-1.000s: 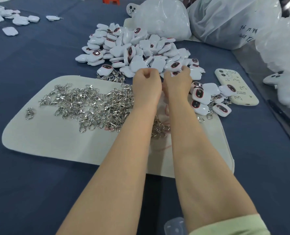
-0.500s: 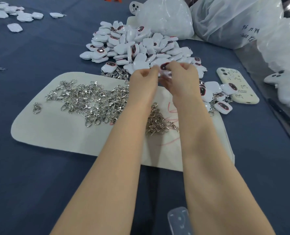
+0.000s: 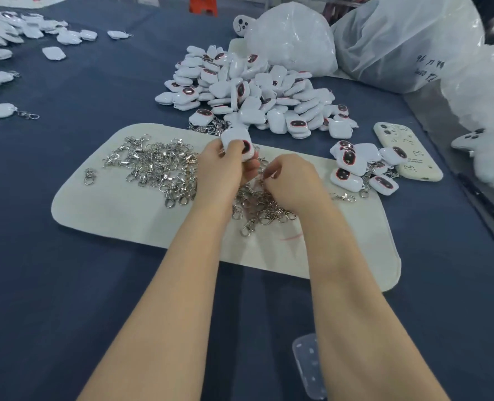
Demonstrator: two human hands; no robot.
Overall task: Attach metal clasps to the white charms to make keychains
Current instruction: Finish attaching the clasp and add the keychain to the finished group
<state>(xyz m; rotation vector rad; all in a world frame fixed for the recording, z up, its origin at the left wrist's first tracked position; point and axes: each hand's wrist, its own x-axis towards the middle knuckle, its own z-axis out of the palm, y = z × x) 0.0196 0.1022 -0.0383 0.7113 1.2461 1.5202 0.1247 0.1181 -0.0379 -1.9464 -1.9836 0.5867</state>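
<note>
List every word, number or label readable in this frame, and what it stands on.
Plastic bag: two lines of dark handwriting, seemingly starting "96"; rest illegible.
Phone case: small dark print and doodles, too small to read.
White mat: a red pen stroke, no letters.
Nothing else bears readable text.

Hands parted: left hand (image 3: 225, 166) keeps the charm (image 3: 237, 140) (face showing), right hand (image 3: 292, 180) drops to clasps (image 3: 159, 166).

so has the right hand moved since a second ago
Yes. The right hand has drawn back from the edge of the charm pile toward the person and is now over the clasps on the white mat.
</note>
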